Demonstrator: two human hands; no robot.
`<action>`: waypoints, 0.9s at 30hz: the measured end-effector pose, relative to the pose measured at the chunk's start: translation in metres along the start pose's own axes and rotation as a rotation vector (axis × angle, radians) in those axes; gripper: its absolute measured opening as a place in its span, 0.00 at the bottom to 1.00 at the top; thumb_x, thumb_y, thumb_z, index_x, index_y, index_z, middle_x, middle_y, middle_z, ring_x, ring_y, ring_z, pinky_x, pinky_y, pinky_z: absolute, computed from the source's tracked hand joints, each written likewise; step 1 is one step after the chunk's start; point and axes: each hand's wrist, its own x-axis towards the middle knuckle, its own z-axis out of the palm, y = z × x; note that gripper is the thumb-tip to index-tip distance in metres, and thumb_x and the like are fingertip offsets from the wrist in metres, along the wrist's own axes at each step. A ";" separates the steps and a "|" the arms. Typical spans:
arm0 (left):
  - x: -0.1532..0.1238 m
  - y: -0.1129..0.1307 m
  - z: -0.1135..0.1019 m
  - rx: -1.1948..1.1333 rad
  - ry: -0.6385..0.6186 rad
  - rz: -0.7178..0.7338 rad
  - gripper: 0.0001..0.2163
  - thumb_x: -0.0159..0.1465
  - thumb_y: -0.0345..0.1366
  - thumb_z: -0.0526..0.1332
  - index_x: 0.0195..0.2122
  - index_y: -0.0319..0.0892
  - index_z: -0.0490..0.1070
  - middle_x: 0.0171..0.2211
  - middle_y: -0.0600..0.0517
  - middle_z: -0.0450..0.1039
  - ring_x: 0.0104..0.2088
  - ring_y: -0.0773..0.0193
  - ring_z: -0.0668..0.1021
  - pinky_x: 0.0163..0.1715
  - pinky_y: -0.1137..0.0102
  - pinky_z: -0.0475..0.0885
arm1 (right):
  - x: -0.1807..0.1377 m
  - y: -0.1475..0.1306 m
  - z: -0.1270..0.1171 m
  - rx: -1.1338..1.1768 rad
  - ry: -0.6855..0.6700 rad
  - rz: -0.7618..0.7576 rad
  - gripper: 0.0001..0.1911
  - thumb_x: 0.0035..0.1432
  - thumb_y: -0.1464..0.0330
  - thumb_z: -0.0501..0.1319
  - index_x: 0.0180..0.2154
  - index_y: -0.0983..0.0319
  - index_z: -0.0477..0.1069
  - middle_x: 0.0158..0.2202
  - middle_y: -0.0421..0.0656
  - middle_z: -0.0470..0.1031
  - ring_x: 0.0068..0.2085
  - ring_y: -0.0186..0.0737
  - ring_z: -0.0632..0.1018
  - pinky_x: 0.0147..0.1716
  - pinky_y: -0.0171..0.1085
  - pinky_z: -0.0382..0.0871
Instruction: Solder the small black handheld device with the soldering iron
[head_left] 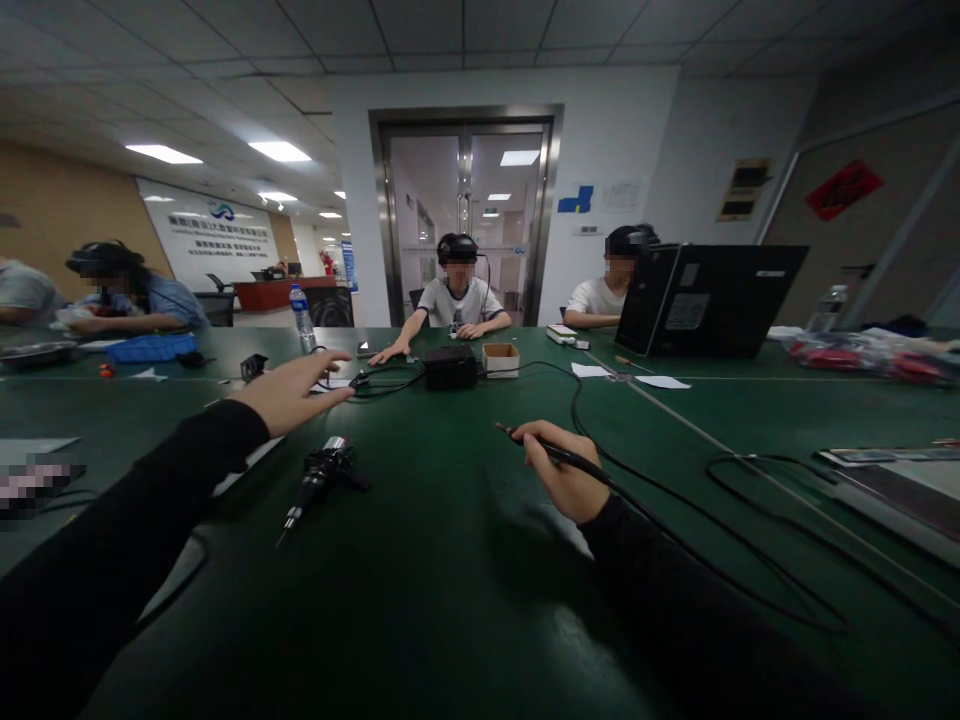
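Observation:
My left hand (296, 388) is stretched out over the left side of the table, fingers apart and nothing seen in them. Coiled black cable (390, 380) lies just beyond its fingertips. In my right hand (562, 470) is a slim black soldering iron (564, 455), gripped like a pen with its tip pointing left. Its cord trails back along my right forearm. Between my hands, closer to the left one, a black tool with a silver pointed end (319, 480) lies on the green table (420, 560).
A black box (450, 367) and a small open carton (500, 360) stand mid-table. Across sits a person (459, 300) with one hand reaching onto the table. A large black case (709, 300) is at right; a water bottle (301, 315) and blue tray (152, 348) are at left.

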 end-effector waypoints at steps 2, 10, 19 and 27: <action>0.000 0.021 0.005 -0.022 -0.143 0.011 0.35 0.58 0.59 0.49 0.61 0.43 0.58 0.53 0.43 0.72 0.51 0.49 0.74 0.51 0.59 0.66 | 0.000 -0.001 -0.001 0.004 0.001 0.000 0.13 0.61 0.66 0.53 0.33 0.60 0.75 0.26 0.42 0.77 0.27 0.37 0.78 0.28 0.32 0.69; -0.006 -0.030 0.055 0.087 -0.407 -0.231 0.45 0.50 0.65 0.52 0.61 0.34 0.60 0.53 0.32 0.70 0.52 0.39 0.74 0.52 0.54 0.66 | 0.000 -0.002 -0.002 0.011 0.000 -0.023 0.12 0.61 0.66 0.53 0.33 0.60 0.75 0.26 0.41 0.77 0.27 0.36 0.78 0.28 0.31 0.69; -0.036 -0.024 0.071 -0.313 -0.448 -0.293 0.42 0.44 0.48 0.62 0.61 0.47 0.54 0.50 0.39 0.72 0.28 0.54 0.79 0.21 0.68 0.73 | 0.001 -0.003 -0.002 -0.005 -0.013 -0.018 0.12 0.61 0.67 0.53 0.33 0.60 0.75 0.27 0.41 0.77 0.28 0.36 0.78 0.29 0.31 0.68; -0.009 0.012 0.092 -0.444 -0.405 -0.254 0.35 0.43 0.43 0.65 0.54 0.47 0.59 0.43 0.44 0.74 0.23 0.61 0.77 0.18 0.71 0.72 | 0.002 0.001 0.004 -0.002 -0.013 -0.023 0.13 0.62 0.66 0.52 0.33 0.59 0.75 0.26 0.41 0.77 0.27 0.36 0.77 0.29 0.32 0.67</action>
